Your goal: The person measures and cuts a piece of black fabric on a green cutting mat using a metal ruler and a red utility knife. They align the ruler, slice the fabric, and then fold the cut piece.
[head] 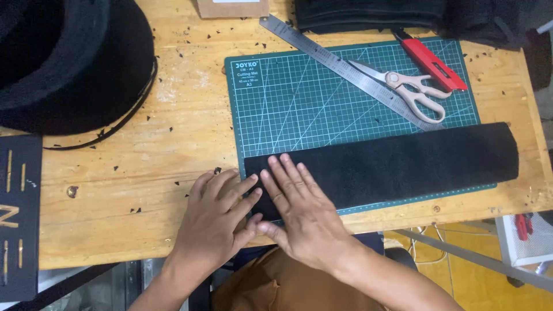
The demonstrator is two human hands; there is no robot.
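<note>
A long strip of black felt-like fabric [403, 164] lies across the lower part of a green cutting mat [299, 103]. My right hand [299, 204] rests flat on the strip's left end, fingers spread. My left hand [216, 216] lies flat beside it, its fingers reaching onto the strip's left edge and the wooden table [144, 190]. Neither hand grips anything.
On the mat lie a steel ruler [340, 66], cream-handled scissors [409, 89] and a red utility knife [432, 60]. A large black fabric roll [69, 57] sits at the far left, folded black fabric [368, 14] at the back, a black panel [20, 213] at the left edge.
</note>
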